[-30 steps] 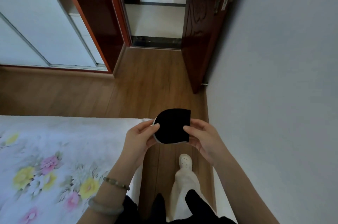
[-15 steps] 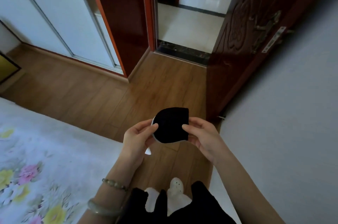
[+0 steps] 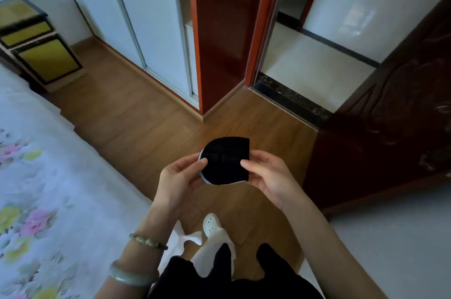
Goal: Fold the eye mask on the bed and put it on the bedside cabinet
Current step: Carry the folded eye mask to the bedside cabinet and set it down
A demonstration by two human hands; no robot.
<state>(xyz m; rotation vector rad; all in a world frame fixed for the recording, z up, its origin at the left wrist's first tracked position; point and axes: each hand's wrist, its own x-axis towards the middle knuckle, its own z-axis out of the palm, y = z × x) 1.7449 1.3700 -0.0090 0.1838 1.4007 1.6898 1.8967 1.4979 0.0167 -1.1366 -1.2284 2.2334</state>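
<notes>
I hold a black eye mask, folded in half into a half-round shape, in the air in front of me above the wooden floor. A thin white edge shows along its left and lower rim. My left hand pinches the mask's left edge between thumb and fingers. My right hand pinches the right edge the same way, thumb on the front face, the other fingers behind. The mask rests on nothing but my hands.

The bed, covered in a white spread with pink and yellow flowers, runs along my left, well apart from the mask. Beyond its far end, in the upper left, stands the bedside cabinet, dark-framed with yellow drawer fronts. The drawers appear closed, so I cannot tell what is in them, and the top is too blurred to judge.

A beaded bracelet and a pale bangle circle my left wrist. Ahead are a white sliding wardrobe and an open dark red door.
</notes>
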